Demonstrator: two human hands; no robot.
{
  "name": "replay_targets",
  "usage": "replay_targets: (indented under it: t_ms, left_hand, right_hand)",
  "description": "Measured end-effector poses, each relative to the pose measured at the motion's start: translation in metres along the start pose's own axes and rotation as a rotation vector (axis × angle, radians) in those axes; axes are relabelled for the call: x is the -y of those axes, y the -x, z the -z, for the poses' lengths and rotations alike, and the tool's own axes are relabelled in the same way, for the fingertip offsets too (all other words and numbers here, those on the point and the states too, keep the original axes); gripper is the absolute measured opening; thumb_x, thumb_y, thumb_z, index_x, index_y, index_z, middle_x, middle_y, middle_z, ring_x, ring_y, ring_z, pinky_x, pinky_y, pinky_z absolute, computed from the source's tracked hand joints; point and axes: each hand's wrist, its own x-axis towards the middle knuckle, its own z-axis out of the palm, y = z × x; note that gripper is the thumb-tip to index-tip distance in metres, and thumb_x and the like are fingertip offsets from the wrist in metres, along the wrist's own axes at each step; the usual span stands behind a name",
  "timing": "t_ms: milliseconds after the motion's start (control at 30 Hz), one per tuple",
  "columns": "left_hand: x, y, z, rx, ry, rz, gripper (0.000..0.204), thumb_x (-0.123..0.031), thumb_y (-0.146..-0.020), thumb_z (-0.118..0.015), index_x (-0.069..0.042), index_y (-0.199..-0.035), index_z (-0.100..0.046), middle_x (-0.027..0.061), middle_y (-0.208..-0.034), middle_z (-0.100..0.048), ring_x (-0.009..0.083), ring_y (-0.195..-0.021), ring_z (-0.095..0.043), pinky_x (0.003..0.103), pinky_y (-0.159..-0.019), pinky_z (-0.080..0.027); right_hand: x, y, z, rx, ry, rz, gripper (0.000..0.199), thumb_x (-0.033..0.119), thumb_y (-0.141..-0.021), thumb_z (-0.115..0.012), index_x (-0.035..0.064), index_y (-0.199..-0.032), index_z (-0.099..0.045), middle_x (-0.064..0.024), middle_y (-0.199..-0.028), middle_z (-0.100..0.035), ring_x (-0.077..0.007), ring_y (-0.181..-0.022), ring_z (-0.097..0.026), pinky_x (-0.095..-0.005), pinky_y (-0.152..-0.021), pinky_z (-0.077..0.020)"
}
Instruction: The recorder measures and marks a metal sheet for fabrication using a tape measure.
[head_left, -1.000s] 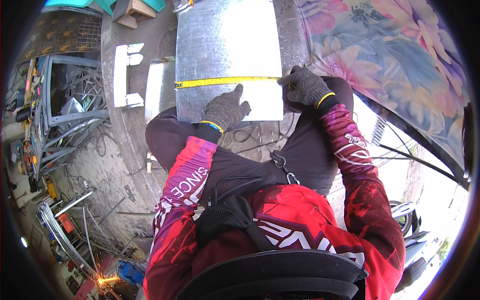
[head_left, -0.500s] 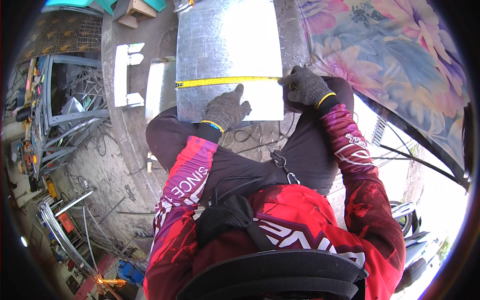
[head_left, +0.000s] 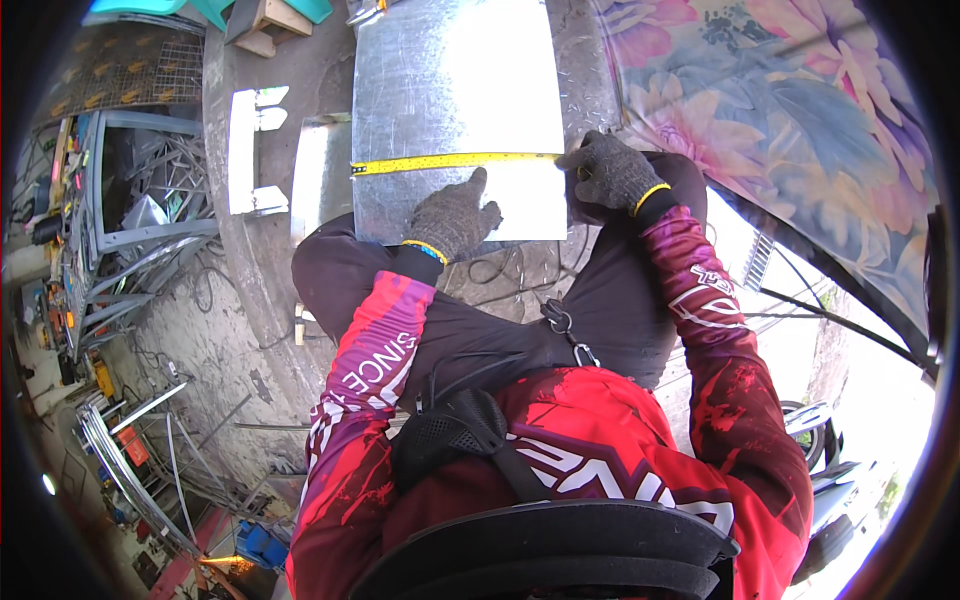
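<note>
A shiny sheet of metal point(head_left: 455, 90) lies in front of me, its near edge between my knees. Across it from left to right runs a yellow tape measure point(head_left: 440, 163), pulled straight. My left hand point(head_left: 452, 217), in a dark grey knit glove, rests on the sheet just below the tape, thumb and fingers apart, holding nothing. At the sheet's right edge my right hand point(head_left: 612, 172), in a matching glove, is closed around the right end of the tape. The glove hides the tape's case, if it is there.
Left of the sheet lie a smaller metal piece point(head_left: 322, 175) and a cut, notched metal piece point(head_left: 243, 150). A wooden block point(head_left: 268, 22) stands at the far left. Metal frames point(head_left: 150, 180) fill the left side. A flowered cloth point(head_left: 790, 110) spreads on the right. Sparks point(head_left: 228, 560) glow lower left.
Both hands, the tape and the sheet stay in place. Only the sparks at the lower left have changed shape.
</note>
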Motion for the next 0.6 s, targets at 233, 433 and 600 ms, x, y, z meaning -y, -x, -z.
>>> replay_targets:
  t_ms: [233, 433, 600]
  left_hand:
    - [-0.0006, 0.0005, 0.0005, -0.006, -0.006, 0.002, 0.076, -0.051, -0.092, -0.053, -0.004, -0.15, -0.038, 0.0294, -0.118, -0.064, 0.0424, -0.111, -0.062, 0.053, -0.096, -0.048]
    - [-0.0017, 0.0011, 0.0018, -0.006, -0.017, 0.005, 0.075, -0.051, -0.092, -0.052, -0.004, -0.15, -0.038, 0.029, -0.117, -0.064, 0.0424, -0.11, -0.063, 0.054, -0.096, -0.048]
    - [-0.0055, 0.0025, 0.0065, 0.012, -0.031, 0.019, 0.075, -0.051, -0.092, -0.053, -0.005, -0.15, -0.037, 0.0287, -0.118, -0.064, 0.0419, -0.11, -0.063, 0.054, -0.096, -0.048]
  right_hand:
    - [-0.0015, -0.0002, -0.0017, 0.0, 0.018, 0.006, 0.042, 0.025, -0.074, -0.067, 0.02, -0.116, -0.074, -0.0209, -0.108, -0.06, -0.0391, -0.103, -0.062, -0.0439, -0.094, -0.0496]
    - [-0.0014, -0.0002, -0.0012, -0.005, 0.023, 0.018, 0.042, 0.025, -0.075, -0.066, 0.0202, -0.116, -0.074, -0.0207, -0.109, -0.06, -0.0389, -0.103, -0.063, -0.0442, -0.094, -0.0498]
    - [0.0027, 0.0012, 0.0024, 0.001, 0.04, 0.005, 0.041, 0.025, -0.076, -0.065, 0.0207, -0.116, -0.074, -0.0207, -0.11, -0.06, -0.0386, -0.103, -0.063, -0.0442, -0.095, -0.0496]
